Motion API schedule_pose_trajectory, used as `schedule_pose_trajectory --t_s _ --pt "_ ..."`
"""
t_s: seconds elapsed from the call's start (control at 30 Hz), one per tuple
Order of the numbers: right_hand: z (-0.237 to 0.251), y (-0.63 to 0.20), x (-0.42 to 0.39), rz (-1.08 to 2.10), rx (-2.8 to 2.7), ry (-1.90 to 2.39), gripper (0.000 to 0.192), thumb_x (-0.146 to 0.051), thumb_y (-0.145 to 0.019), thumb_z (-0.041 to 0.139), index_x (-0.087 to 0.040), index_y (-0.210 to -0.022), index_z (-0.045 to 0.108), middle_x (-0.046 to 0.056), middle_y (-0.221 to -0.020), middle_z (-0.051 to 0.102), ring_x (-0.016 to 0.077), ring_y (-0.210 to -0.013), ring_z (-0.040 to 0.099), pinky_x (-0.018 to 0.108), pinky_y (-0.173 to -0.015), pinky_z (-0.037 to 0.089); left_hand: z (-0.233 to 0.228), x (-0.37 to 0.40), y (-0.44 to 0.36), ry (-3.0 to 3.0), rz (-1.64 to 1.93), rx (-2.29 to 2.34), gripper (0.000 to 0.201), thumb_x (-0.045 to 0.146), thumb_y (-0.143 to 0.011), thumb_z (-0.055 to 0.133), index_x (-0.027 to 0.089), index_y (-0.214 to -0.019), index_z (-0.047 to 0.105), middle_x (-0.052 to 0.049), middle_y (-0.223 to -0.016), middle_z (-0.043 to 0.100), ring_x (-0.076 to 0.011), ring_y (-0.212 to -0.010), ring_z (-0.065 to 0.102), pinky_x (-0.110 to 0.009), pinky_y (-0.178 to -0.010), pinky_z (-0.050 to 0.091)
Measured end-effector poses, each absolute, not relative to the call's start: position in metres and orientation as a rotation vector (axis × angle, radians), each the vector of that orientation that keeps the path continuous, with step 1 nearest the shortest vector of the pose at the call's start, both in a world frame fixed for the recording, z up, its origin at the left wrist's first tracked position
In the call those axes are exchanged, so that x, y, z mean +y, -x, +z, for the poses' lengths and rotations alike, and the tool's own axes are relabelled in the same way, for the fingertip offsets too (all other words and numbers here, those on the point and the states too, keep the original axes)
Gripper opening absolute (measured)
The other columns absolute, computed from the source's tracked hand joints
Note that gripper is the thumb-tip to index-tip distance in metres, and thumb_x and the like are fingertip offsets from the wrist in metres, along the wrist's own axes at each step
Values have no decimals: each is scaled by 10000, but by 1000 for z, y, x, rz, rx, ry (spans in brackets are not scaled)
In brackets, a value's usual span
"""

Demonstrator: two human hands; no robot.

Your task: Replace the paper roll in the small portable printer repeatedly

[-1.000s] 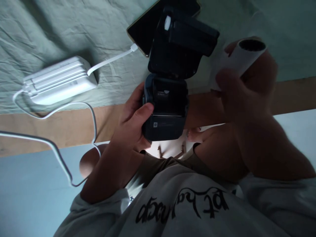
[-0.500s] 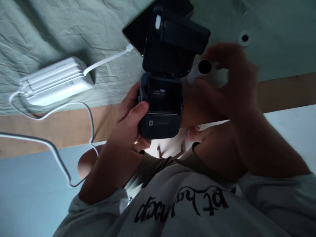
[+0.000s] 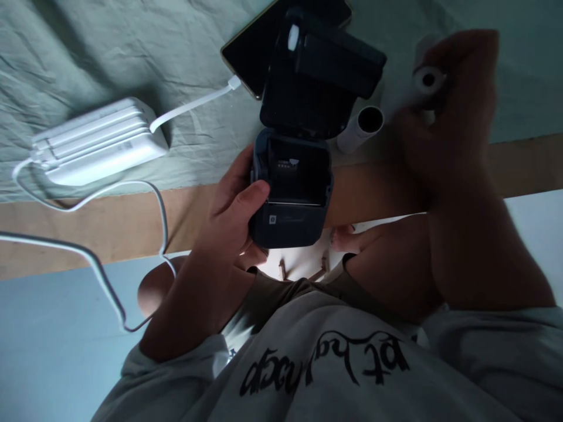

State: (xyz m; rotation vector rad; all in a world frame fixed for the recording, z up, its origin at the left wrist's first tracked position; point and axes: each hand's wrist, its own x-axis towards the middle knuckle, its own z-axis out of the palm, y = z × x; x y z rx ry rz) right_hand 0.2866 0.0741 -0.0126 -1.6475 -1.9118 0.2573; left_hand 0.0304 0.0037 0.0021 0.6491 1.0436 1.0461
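My left hand [image 3: 240,202] grips a small dark portable printer [image 3: 292,225] by its left side, thumb on the rim of the bay. The printer's lid [image 3: 323,76] is swung up, and the bay [image 3: 299,170] shows nothing loaded in it. Farther right, my right hand [image 3: 457,111] has its fingers and thumb around a small white paper roll [image 3: 428,81] with a narrow dark core; shadow hides part of the grip. Between the hands stands a white tube [image 3: 352,138] with a wide dark opening, close to the printer and untouched.
Behind the lid lies a dark phone [image 3: 246,58]. A white cable [image 3: 193,109] joins it to a white power block [image 3: 101,140] on the green cloth [image 3: 197,35]. More cable [image 3: 88,252] hangs over the brown table edge [image 3: 132,217] at left.
My right hand has let go of the wide-holed tube and moved right and away from me to the narrow-cored roll, which has shifted slightly. My left hand still holds the printer.
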Motion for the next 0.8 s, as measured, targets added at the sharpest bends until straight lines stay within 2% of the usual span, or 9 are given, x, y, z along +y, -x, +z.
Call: schedule_pose_trajectory --t_s 0.1,0.2,0.27,0.33,0.4,0.5,0.57,0.67,0.8 --pt "-12 -288 71 286 -1974 1607 484 -61 -663 481 -136 -1131 582 68 -1028 580 121 -870 508 298 -788 411 1 4 -31 -645 1067 1080 427 348 -722 696 152 -1082 579 -30 -796 694 -163 -577 651 -269 -458 512" --pt "-12 -291 71 238 -1970 1613 381 -164 -705 598 -133 -1085 614 100 -1071 587 195 -1022 536 358 -896 427 -3 4 -28 -676 1067 1094 460 374 -703 715 159 -1092 595 -44 -868 682 -165 -678 658 -276 -538 529" --pt "-12 -292 71 256 -1935 1589 415 -173 -723 592 -137 -1137 583 100 -1087 591 188 -1003 553 345 -850 449 -6 4 -26 -695 1050 1116 509 406 -676 743 174 -1109 607 -51 -935 682 -170 -752 654 -273 -580 532" --pt "-13 -292 69 306 -1922 1555 502 -96 -716 506 -169 -1213 524 75 -1097 603 156 -962 573 317 -809 468 -9 4 -23 -718 1044 1146 558 446 -649 763 178 -1117 618 -55 -963 682 -175 -782 645 -265 -582 525" --pt "-13 -293 68 316 -1954 1563 531 -70 -703 482 -199 -1217 522 61 -1123 605 161 -1021 576 332 -884 476 -11 5 -22 -745 1043 1154 574 474 -650 761 171 -1117 622 -53 -930 683 -178 -775 641 -265 -578 524" --pt "-13 -295 66 264 -1991 1632 413 -163 -742 582 -207 -1152 590 79 -1176 587 204 -1107 546 388 -1002 442 -12 5 -22 -755 1049 1148 570 478 -653 761 166 -1111 625 -41 -872 673 -165 -733 640 -252 -553 517" --pt "-13 -296 66 257 -1971 1638 494 -175 -747 599 -225 -1236 550 67 -1184 589 191 -1068 558 374 -962 458 -12 6 -22 -756 1058 1145 550 466 -656 761 169 -1101 633 -34 -867 670 -153 -706 640 -239 -527 508" --pt "-15 -297 66 282 -1948 1595 626 -67 -713 502 -183 -1327 468 65 -1143 605 161 -1017 592 340 -911 478 -12 5 -24 -748 1092 1123 453 418 -693 744 169 -1061 657 -26 -842 671 -133 -677 631 -224 -525 513" --pt "-16 -296 66 238 -1934 1638 521 -93 -687 574 -117 -1207 591 138 -1171 544 229 -1137 555 388 -986 462 -9 5 -27 -717 1114 1091 423 385 -708 746 160 -1056 662 -21 -818 679 -125 -654 633 -209 -510 516"
